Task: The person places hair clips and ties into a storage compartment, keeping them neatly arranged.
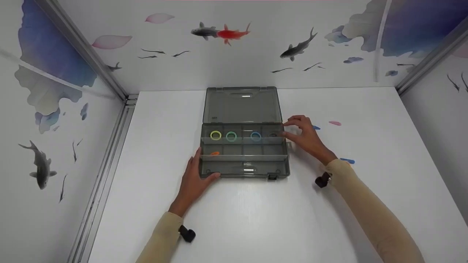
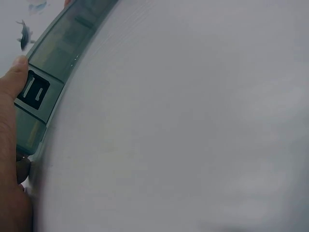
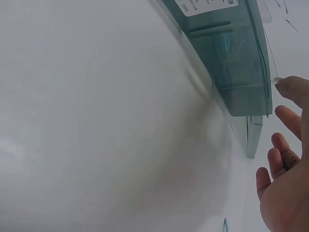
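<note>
Holding translucent rectangular box (image 1: 230, 167), round rings (image 1: 211, 136)

Two hands (image 1: 192, 186) (image 1: 309, 138) flank one box (image 1: 241, 106) holding three bright rings (image 1: 211, 135) (image 1: 227, 137) (image 1: 251, 136) and one orange piece (image 1: 215, 153); outside, two blue pieces (image 1: 349, 160) (image 1: 317, 128), one pink piece (image 1: 335, 123).

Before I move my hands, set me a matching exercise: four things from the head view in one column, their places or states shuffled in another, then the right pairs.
Column one
1. Yellow ring
2. Orange piece
3. Pink piece
4. Lid

Column two
A. On the table, to the right of the box
B. Open, on the far side of the box
C. In the box's middle row, toward the left
D. In the box's back row, leftmost compartment

Right pairs: 1-D, 2-C, 3-A, 4-B
</note>
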`<state>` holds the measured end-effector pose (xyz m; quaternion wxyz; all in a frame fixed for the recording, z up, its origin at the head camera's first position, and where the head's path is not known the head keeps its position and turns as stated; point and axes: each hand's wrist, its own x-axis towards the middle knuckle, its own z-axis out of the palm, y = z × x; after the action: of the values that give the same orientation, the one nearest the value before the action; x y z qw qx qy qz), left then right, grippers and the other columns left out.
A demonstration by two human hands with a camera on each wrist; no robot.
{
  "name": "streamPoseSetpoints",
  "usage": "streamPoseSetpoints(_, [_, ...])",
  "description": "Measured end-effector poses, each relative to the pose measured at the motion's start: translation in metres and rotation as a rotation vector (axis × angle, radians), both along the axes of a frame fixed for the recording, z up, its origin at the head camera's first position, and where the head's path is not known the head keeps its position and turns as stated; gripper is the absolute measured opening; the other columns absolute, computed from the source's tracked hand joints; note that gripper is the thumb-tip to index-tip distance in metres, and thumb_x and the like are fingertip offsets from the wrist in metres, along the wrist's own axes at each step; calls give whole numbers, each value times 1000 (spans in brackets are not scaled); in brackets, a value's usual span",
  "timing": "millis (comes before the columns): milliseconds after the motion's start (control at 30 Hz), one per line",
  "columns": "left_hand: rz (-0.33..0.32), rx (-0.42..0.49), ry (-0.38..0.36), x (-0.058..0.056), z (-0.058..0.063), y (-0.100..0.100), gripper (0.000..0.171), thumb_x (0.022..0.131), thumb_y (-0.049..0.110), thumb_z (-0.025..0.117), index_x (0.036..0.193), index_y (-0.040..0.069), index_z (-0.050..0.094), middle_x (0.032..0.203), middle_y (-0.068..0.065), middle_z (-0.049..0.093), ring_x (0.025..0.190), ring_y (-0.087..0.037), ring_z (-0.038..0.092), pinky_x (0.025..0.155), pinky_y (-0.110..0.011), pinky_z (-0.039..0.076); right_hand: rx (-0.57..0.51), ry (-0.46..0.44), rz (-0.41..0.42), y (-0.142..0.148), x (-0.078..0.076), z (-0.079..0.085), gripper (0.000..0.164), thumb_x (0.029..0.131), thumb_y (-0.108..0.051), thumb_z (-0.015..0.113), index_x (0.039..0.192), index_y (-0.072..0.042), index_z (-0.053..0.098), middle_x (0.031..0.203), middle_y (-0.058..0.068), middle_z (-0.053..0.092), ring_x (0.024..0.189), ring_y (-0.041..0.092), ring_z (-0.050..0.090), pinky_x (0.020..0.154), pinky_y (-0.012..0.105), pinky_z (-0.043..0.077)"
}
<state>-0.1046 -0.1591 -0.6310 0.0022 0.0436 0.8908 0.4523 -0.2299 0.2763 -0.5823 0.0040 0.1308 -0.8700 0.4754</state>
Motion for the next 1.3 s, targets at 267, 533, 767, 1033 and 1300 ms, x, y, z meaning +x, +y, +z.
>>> streamPoseSetpoints(267, [3, 10, -1, 0, 1, 0, 116, 92, 60, 87, 179, 24, 19, 178, -21, 31, 165, -50, 22, 124, -72, 31, -32, 52, -31, 20, 8, -7, 30, 100, -13, 85, 124, 3, 77, 138, 19, 63, 134, 34, 49, 106, 59, 37])
streamPoseSetpoints(533, [6, 7, 3, 1, 1, 0, 117, 91, 59, 88, 178, 23, 19, 178, -21, 31, 165, -50, 22, 124, -73, 31, -14, 87, -83, 38, 12, -13, 27, 98, -8, 85, 121, 4, 77, 131, 21, 69, 126, 31, 52, 103, 51, 40])
streamPoseSetpoints(767, [4, 9, 7, 1, 0, 0, 116, 92, 58, 88, 178, 22, 19, 178, -21, 31, 165, -50, 21, 124, -74, 31, -12, 95, -125, 56, 11, -16, 26, 100, -5, 82, 123, 6, 77, 130, 22, 68, 126, 29, 53, 108, 45, 38])
streamPoseSetpoints(1033, [1, 14, 13, 1, 0, -1, 116, 91, 59, 87, 178, 23, 19, 177, -22, 31, 165, -50, 22, 123, -74, 32, -10, 63, -144, 67, 9, -19, 27, 103, -6, 79, 125, 8, 75, 131, 24, 64, 124, 33, 56, 107, 46, 40])
streamPoseSetpoints(1300, [8, 9, -26, 1, 2, 0, 115, 92, 61, 86, 179, 27, 18, 178, -21, 29, 166, -49, 21, 123, -74, 31, 62, 55, -188, 77, 1, -19, 27, 101, -2, 79, 125, 9, 74, 127, 27, 65, 119, 41, 56, 104, 49, 42])
